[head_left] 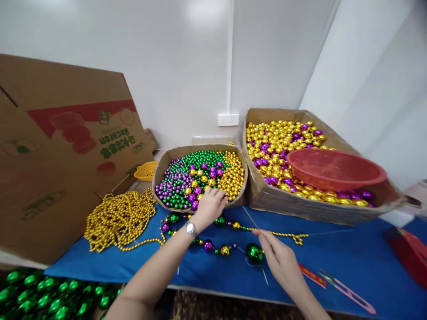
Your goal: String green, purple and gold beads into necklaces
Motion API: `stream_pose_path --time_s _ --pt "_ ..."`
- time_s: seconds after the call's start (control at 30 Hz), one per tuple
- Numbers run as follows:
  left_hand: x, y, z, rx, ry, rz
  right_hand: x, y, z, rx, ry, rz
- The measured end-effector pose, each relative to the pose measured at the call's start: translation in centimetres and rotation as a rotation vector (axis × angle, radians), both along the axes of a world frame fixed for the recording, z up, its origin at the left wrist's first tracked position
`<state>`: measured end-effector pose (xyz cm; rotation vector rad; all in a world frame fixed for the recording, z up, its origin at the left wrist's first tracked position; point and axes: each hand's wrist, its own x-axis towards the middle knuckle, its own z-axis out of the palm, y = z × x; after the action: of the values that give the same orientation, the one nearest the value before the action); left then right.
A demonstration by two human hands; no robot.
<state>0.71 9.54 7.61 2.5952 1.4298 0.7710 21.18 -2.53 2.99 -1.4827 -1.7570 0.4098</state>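
Bead string: the string of purple, gold and green beads (208,245) lies curved on the blue cloth (227,278), in front of the smaller box and partly behind the left wrist.
Big green bead: the large green bead (255,253) sits just beside the right hand.
Right hand: the right hand (280,253) has thumb and forefinger pinched together on a thin thread (250,217).
Left hand: the left hand (211,204), watch at the wrist, is half curled over loose beads in the smaller box (168,157); whether it grips one cannot be told.
Left side: gold bead chains (120,220) are heaped beside a printed carton (66,178).
Right side: a red basin (336,169) rests on gold and purple beads in the larger box (283,202).
Near edge: a pink-handled tool (353,293) lies by a red strip (312,275).
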Motion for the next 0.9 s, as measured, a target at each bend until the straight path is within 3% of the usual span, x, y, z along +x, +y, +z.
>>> stream_pose_path --time_s 0.07,0.17,0.27,0.37,0.43,0.57,0.63,0.77,0.9 --pt "0.2 1.8 -0.6 0.018 0.135 0.045 0.0 -0.2 1.9 -0.043 0.043 -0.026" --pt "0.5 3.2 -1.6 -0.025 0.142 0.045 0.3 -0.5 3.9 -0.06 0.109 0.012" --pt "0.8 3.3 -2.0 -0.052 0.11 0.036 0.8 -0.7 4.8 -0.029 0.171 0.067" --pt "0.8 2.3 -1.5 -0.059 0.043 0.029 1.0 -0.9 4.7 0.035 0.151 0.081" --pt "0.7 1.1 -1.0 -0.162 -0.225 0.011 1.0 -1.2 4.0 0.094 0.069 0.083" --pt "0.0 -2.1 -0.7 -0.764 -1.266 -0.102 0.4 -2.2 1.2 0.182 -0.073 0.087" --pt "-0.2 -3.4 -0.9 -0.961 -1.554 -0.12 0.0 -2.7 -0.3 0.19 -0.117 0.109" --pt "-0.4 -4.9 -1.4 -1.044 -1.742 -0.08 -0.5 -3.2 -2.0 0.23 -0.19 0.126" --pt "-0.3 -5.3 -1.3 -1.042 -1.784 -0.055 -0.6 -3.1 -2.1 0.259 -0.228 0.133"
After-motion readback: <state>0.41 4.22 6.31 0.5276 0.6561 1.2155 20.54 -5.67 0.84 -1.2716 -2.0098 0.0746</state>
